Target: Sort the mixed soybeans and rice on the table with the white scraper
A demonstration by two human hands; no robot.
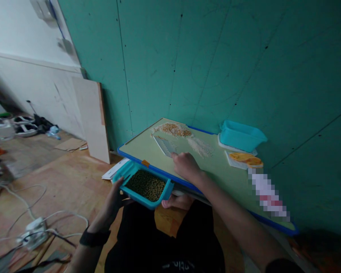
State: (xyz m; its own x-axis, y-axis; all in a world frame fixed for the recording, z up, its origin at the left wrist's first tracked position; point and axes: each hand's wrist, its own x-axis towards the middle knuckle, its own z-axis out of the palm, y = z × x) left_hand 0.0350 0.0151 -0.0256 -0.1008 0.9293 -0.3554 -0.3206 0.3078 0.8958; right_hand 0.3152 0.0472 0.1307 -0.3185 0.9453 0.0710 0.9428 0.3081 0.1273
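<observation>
My left hand (118,197) grips the left end of a turquoise plastic tub (150,203), which sits just below the board's front edge. Small round beans (146,184), dark green to tan, cover the tub's bottom. My right hand (185,165) is closed around the near end of a flat, pale slotted tool (163,146); its handle is mostly hidden by the fingers. The tool's blade lies low over the board (147,153). By its far end spreads a pile of yellow beans (174,129) mixed with white grains, and a patch of white grains (200,147) lies to its right.
A second turquoise tub (241,134) stands at the board's back right, with an orange-yellow item (246,158) on a white base before it. A green wall (193,68) rises directly behind. Cables and a power strip (35,231) lie on the floor at left.
</observation>
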